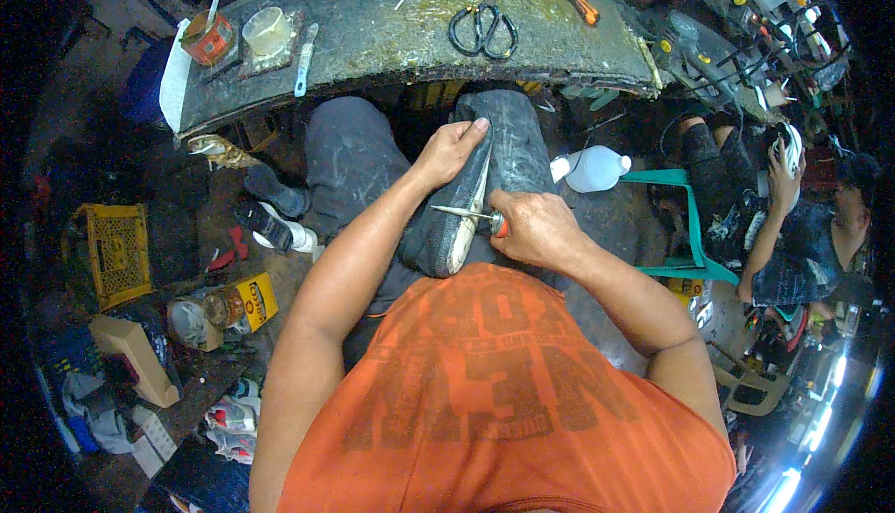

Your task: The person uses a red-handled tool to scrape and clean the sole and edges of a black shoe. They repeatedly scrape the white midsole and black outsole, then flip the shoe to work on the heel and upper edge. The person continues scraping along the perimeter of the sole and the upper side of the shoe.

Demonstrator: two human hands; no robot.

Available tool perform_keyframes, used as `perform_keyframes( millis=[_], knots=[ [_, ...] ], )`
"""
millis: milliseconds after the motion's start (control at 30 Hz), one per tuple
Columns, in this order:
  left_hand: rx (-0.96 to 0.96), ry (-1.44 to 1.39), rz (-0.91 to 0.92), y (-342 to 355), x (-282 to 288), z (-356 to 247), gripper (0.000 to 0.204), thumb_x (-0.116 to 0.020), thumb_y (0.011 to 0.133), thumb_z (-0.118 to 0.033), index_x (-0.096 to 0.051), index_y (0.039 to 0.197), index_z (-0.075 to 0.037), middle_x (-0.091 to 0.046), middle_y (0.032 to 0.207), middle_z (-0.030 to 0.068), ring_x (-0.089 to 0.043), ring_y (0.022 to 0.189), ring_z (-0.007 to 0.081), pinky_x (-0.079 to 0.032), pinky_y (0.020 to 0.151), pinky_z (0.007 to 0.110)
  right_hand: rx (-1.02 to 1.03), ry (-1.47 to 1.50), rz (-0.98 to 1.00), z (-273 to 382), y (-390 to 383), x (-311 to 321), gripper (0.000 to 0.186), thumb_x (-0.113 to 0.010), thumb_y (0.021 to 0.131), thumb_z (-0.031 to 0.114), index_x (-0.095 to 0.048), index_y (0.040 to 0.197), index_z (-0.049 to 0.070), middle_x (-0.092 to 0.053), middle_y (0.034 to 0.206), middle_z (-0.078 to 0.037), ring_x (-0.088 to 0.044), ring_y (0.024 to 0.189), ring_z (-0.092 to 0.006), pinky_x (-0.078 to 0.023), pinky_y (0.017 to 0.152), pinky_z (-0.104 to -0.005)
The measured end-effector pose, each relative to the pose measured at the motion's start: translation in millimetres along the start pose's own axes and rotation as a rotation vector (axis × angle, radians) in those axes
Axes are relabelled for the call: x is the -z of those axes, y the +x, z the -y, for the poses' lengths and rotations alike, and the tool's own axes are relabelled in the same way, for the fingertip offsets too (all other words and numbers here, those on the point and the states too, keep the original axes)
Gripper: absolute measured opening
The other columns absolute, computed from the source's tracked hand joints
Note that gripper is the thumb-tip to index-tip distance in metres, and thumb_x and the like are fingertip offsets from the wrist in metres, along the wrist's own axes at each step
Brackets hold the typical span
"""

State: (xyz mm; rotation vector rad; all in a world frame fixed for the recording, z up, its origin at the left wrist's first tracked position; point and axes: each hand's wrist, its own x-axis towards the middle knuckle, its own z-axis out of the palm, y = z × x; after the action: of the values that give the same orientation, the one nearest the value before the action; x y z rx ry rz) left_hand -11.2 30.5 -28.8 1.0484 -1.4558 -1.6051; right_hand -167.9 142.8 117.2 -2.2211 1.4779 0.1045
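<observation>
My R hand (538,226) is closed snugly, fingers curled w/ no gap that I can see, round the short red handle of an awl (463,212); the metal shank points L. My L hand (452,151) is clamped on the far end of the dark shoe (441,238), thumb laid along its R side; how far the L fingers wrap underneath, I can't tell. The shoe lies lengthwise, near to far, over my lap, btwn & partly on my trousered legs (350,145), below the near edge of the workbench (373,58).

Technique (my judgement): brace the shoe hard vs. the thigh so it can't roll; keep the L thumb clear of the pt.'s line; push from the palm w/ a straight wrist, short strokes, approx. square to the seam; ease off as resistance drops, since a slip would send the pt. toward the leg. Whether the shank passes thru the shoe or merely lies across it, I can't tell.

Specimen: upper dark grey-black, matte; a pale strip, off-white, runs along the R side, widest & scuffed at the near end, narrowing toward my L thumb. Inside of shoe: n/v from here.
</observation>
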Motion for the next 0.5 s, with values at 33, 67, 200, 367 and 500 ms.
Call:
perform_keyframes(
  millis=[33, 67, 200, 367, 500],
  knots=[
    [-0.001, 0.043, 0.001, 0.6, 0.6, -0.1, 0.055, -0.052, 0.107, -0.048, -0.066, 0.085, 0.000, -0.062, 0.074, -0.0013, -0.052, 0.071, 0.0069, -0.049, 0.067, 0.031, 0.003, 0.005, -0.004, 0.4, -0.2, 1.3, 0.030, -0.074, 0.075, 0.020, -0.063, 0.097, 0.004, -0.071, 0.085, -0.022, -0.071, 0.083, -0.0405, -0.057, 0.073, -0.0516],
    [-0.003, 0.086, 0.002, 1.2, 1.4, -0.3, 0.055, -0.052, 0.107, -0.048, -0.066, 0.085, 0.000, -0.062, 0.074, -0.0013, -0.052, 0.071, 0.0069, -0.049, 0.067, 0.032, 0.006, 0.010, -0.008, 0.8, -0.6, 2.5, 0.029, -0.074, 0.075, 0.019, -0.063, 0.097, 0.004, -0.071, 0.084, -0.022, -0.071, 0.083, -0.0403, -0.057, 0.073, -0.0513],
    [0.021, 0.038, 0.002, 1.1, 0.6, 1.3, 0.057, -0.051, 0.107, -0.049, -0.065, 0.084, 0.001, -0.060, 0.072, -0.0004, -0.052, 0.071, 0.0082, -0.048, 0.067, 0.033, 0.017, -0.018, -0.020, 3.4, -1.2, 5.6, 0.029, -0.073, 0.075, 0.018, -0.062, 0.097, 0.004, -0.072, 0.085, -0.021, -0.071, 0.083, -0.0399, -0.057, 0.073, -0.0510],
    [0.052, 0.098, 0.034, 3.6, 3.1, 5.8, 0.053, -0.049, 0.108, -0.048, -0.068, 0.093, -0.001, -0.063, 0.082, -0.0034, -0.053, 0.078, 0.0067, -0.049, 0.074, 0.030, 0.027, -0.047, 0.006, 8.6, -3.1, 8.3, 0.029, -0.072, 0.075, 0.018, -0.062, 0.098, 0.004, -0.072, 0.084, -0.019, -0.071, 0.082, -0.0401, -0.057, 0.073, -0.0518],
    [0.100, 0.119, 0.036, 4.5, 3.7, 0.3, 0.051, -0.052, 0.107, -0.048, -0.068, 0.094, -0.002, -0.065, 0.084, -0.0021, -0.054, 0.080, 0.0084, -0.049, 0.077, 0.029, 0.081, 0.001, 0.060, 13.5, -6.6, 7.5, 0.028, -0.071, 0.079, 0.019, -0.063, 0.102, 0.004, -0.072, 0.088, -0.023, -0.072, 0.085, -0.0407, -0.058, 0.074, -0.0537]
  ],
)
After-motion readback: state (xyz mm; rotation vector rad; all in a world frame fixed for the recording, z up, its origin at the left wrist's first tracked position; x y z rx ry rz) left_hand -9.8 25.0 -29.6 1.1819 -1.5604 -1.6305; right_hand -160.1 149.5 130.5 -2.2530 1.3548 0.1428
